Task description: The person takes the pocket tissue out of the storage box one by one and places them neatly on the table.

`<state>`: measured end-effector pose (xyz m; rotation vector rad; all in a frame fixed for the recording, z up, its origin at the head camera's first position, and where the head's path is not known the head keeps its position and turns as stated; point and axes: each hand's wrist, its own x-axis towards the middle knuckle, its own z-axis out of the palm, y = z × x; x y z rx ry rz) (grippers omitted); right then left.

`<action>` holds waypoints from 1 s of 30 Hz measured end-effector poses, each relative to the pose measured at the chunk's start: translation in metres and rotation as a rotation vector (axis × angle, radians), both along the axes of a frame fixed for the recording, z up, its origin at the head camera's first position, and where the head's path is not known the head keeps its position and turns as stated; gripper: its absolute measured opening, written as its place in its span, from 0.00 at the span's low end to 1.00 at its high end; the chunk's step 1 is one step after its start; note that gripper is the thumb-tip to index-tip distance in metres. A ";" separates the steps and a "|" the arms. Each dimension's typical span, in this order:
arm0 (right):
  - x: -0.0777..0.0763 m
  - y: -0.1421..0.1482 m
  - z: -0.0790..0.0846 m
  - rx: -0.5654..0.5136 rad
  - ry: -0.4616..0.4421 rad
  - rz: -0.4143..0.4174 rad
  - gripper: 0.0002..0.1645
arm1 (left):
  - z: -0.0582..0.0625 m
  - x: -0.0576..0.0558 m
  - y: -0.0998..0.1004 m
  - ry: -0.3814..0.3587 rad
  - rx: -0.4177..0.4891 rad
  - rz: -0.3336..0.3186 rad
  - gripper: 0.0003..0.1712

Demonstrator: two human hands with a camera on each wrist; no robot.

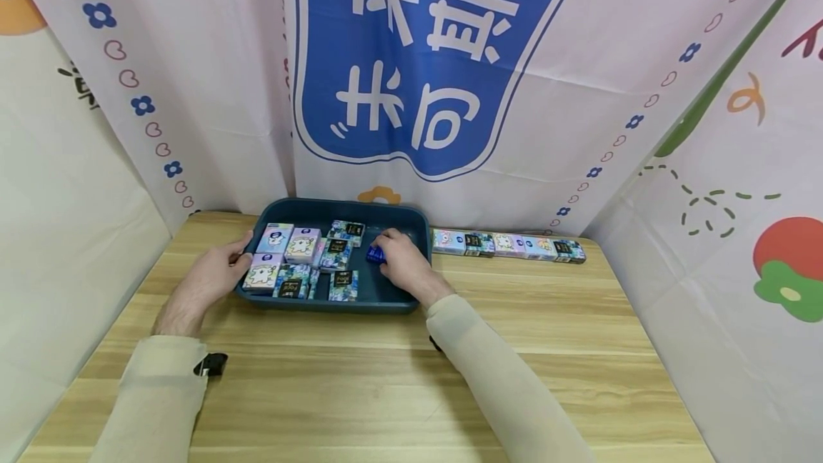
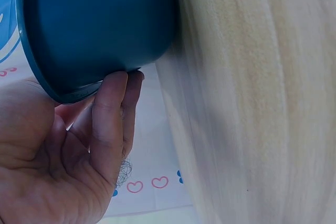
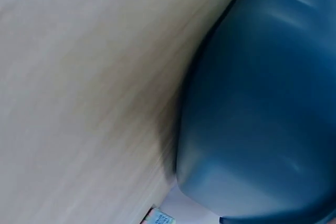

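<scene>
A dark teal tray (image 1: 386,290) stands toward the back of the table, with several small printed packs in its left and middle part. My left hand (image 1: 215,270) holds the tray's left end; in the left wrist view the fingers (image 2: 109,124) lie against the outer wall near the rim. Inside the tray's right half, my right hand (image 1: 406,263) grips a small blue pack (image 1: 376,254), mostly covered by the fingers. A white-and-purple pack (image 1: 262,274) lies at the tray's front left, beside a dark floral pack (image 1: 292,283). Another floral pack (image 1: 343,286) is near the front middle.
A row of similar packs (image 1: 510,244) runs rightward from the tray along the table's back edge. Behind it hangs a printed cloth (image 1: 244,91). The right wrist view is filled by the tray's outer wall (image 3: 262,103) and the wooden tabletop (image 3: 79,103).
</scene>
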<state>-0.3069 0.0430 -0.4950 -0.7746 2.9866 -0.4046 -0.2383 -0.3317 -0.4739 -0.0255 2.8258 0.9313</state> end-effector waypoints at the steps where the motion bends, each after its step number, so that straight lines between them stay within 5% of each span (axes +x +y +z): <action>1: 0.000 0.000 0.001 -0.003 -0.002 0.003 0.26 | 0.000 0.000 0.000 0.001 -0.003 0.000 0.38; 30: 0.009 0.014 0.021 -0.062 -0.135 0.116 0.23 | 0.000 -0.001 0.001 -0.044 -0.014 0.026 0.39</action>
